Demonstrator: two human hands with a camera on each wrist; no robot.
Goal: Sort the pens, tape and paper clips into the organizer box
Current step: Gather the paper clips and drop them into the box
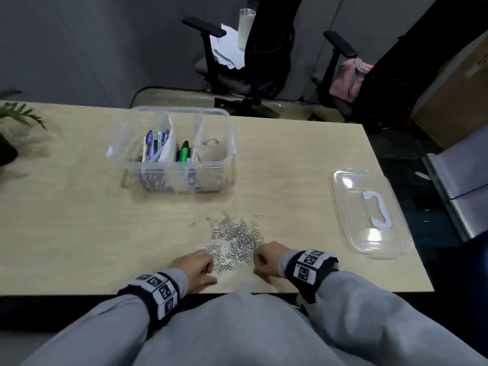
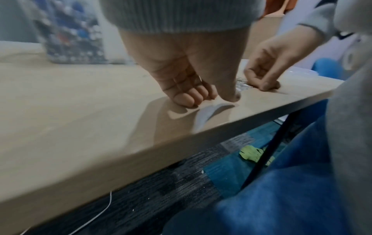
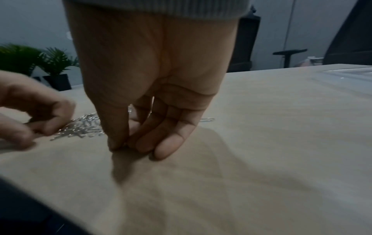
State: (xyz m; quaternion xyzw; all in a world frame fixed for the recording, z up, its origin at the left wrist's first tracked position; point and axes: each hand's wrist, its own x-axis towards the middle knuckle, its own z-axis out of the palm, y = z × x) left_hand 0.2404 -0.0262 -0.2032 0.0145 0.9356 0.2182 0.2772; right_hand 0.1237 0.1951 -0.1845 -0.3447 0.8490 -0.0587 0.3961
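A heap of silver paper clips (image 1: 235, 239) (image 3: 84, 127) lies near the table's front edge. My left hand (image 1: 203, 265) (image 2: 201, 95) rests at the heap's near left. Its fingers are curled under, and metal glints between them and the thumb. My right hand (image 1: 260, 262) (image 3: 128, 143) is at the heap's near right. Its thumb is pressed against the fingertips on the tabletop, and no clip shows between them. The clear organizer box (image 1: 182, 110) stands farther back. It holds pens (image 1: 154, 143), a green marker (image 1: 184, 151) and tape (image 1: 212, 141).
The box's clear lid (image 1: 369, 215) lies at the table's right edge. Two stray clips (image 1: 190, 224) (image 1: 256, 215) sit just outside the heap. A potted plant (image 1: 15, 114) stands at the far left. Office chairs (image 1: 250, 62) stand beyond the table.
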